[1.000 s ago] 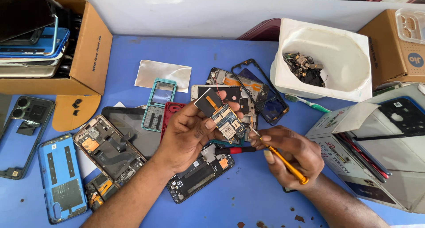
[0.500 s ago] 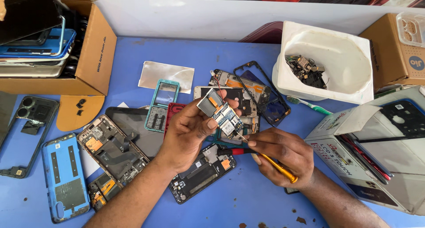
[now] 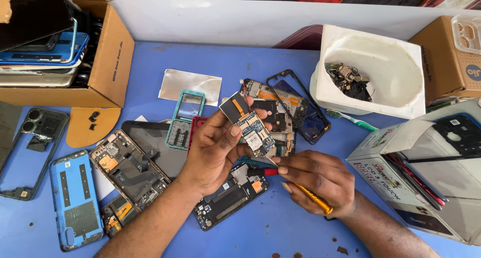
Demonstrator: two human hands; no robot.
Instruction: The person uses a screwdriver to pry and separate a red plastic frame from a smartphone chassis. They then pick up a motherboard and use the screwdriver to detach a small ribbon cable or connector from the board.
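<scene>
Left hand point(image 3: 215, 150) pinches a small phone circuit board point(image 3: 249, 128) between thumb and fingers, held tilted above the pile of opened phones at table centre. Right hand point(image 3: 318, 180) closed around a screwdriver point(image 3: 293, 184) with red collar and yellow handle, its tip just under the board's lower edge; contact unclear. Below the hands lies an open black phone chassis point(image 3: 228, 195) on the blue table point(image 3: 280, 228). Left: blue back cover point(image 3: 75, 198), gutted phone frame point(image 3: 128, 170), teal keypad frame point(image 3: 184, 118). Cardboard box point(image 3: 107, 62) of phone shells top left. White tub point(image 3: 381, 72) holding small scrap parts top right, green toothbrush point(image 3: 350, 120) just beside it
</scene>
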